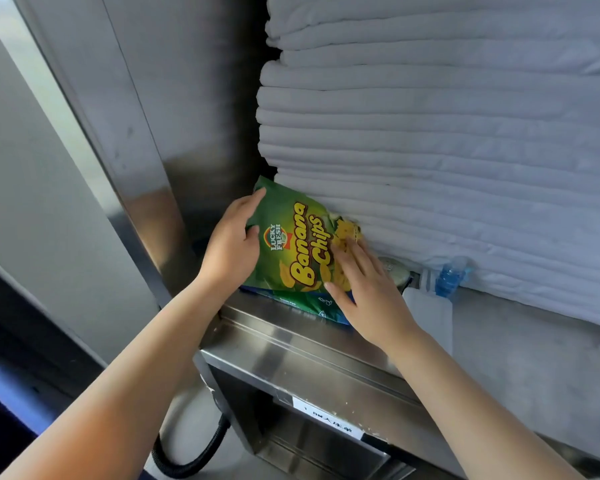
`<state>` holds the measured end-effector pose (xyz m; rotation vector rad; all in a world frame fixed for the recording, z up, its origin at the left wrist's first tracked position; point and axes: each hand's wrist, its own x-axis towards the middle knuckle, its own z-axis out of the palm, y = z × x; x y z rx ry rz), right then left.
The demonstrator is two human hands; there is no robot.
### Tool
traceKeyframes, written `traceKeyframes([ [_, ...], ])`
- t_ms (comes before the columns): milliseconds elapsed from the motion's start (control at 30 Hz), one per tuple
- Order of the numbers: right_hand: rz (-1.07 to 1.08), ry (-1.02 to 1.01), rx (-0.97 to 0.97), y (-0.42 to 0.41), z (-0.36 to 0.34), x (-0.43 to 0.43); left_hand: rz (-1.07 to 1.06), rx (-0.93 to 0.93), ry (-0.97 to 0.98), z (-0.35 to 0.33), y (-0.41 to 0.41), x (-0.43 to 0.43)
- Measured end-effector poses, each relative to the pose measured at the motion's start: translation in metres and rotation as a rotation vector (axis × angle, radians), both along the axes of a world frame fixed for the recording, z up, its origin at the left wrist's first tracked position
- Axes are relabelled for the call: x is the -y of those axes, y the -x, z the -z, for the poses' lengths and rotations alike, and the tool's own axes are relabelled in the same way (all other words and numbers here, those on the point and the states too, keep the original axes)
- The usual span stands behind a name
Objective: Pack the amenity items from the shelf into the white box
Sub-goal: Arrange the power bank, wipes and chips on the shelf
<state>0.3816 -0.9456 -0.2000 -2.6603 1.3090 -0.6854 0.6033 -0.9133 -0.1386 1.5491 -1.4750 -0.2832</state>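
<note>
The chip bag (291, 244) is bright green, with leaf shading in darker green. Its big lettering is yellow, edged in dark brown, and pictures of yellow chips lie round the words. A small badge near its top is red and orange with white letters. The packet (309, 308) under it is blue fading to green, with small white print. The linen (447, 133) is white with a grey-blue cast, striped across by shadowed fold lines. The bottle (449, 277) is clear blue. The shelf (291, 344) is silver-grey brushed steel with pale glints. Its label (329, 422) is white with black characters. The hose (187, 459) is black.
</note>
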Motion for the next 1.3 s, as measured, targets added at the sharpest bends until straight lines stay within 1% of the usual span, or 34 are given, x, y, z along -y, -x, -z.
traceKeyframes([
  [100, -0.012, -0.005, -0.014, -0.001, 0.001, 0.002, -0.044, -0.055, -0.066, 0.006, -0.004, 0.003],
  [267, -0.030, 0.017, -0.045, -0.001, 0.002, 0.006, -0.049, -0.091, -0.059, 0.008, -0.003, 0.003],
  [400, -0.042, 0.017, -0.053, -0.001, 0.002, 0.006, -0.031, -0.046, -0.064, 0.010, -0.006, 0.005],
  [500, -0.058, 0.031, -0.077, -0.001, 0.002, 0.006, -0.044, 0.036, -0.107, 0.015, -0.008, 0.007],
  [633, -0.067, -0.007, -0.104, -0.002, 0.004, 0.007, -0.068, 0.290, -0.196, 0.026, -0.001, 0.011],
  [700, -0.053, -0.059, -0.141, -0.002, 0.008, 0.007, -0.091, 0.305, -0.241, 0.035, 0.005, 0.015],
  [767, -0.025, -0.079, -0.166, -0.003, 0.012, 0.005, -0.115, 0.316, -0.326, 0.041, 0.011, 0.019],
  [833, -0.002, -0.079, -0.124, -0.002, 0.013, 0.003, -0.153, 0.428, -0.399, 0.044, 0.015, 0.023],
  [867, -0.003, -0.085, -0.105, -0.001, 0.012, 0.003, -0.166, 0.508, -0.392, 0.044, 0.016, 0.023],
  [933, -0.014, -0.107, -0.128, 0.001, 0.014, 0.002, -0.104, 0.611, -0.269, 0.044, 0.019, 0.021],
  [967, -0.014, -0.110, -0.171, 0.002, 0.015, 0.001, -0.015, 0.636, -0.197, 0.045, 0.022, 0.019],
  [1000, -0.012, -0.108, -0.220, 0.003, 0.018, 0.001, 0.096, 0.657, -0.165, 0.047, 0.026, 0.017],
  [1033, -0.009, -0.107, -0.260, 0.003, 0.020, 0.001, 0.206, 0.670, -0.183, 0.050, 0.031, 0.014],
  [1100, 0.008, -0.127, -0.297, 0.002, 0.022, 0.002, 0.337, 0.692, -0.315, 0.063, 0.042, 0.007],
  [1167, 0.018, -0.161, -0.319, -0.001, 0.021, 0.003, 0.358, 0.732, -0.434, 0.078, 0.046, 0.002],
  [1200, 0.017, -0.169, -0.329, -0.003, 0.021, 0.004, 0.346, 0.758, -0.453, 0.085, 0.045, 0.001],
  [1300, -0.021, -0.199, -0.320, -0.001, 0.021, 0.005, 0.333, 0.841, -0.411, 0.094, 0.037, 0.005],
])
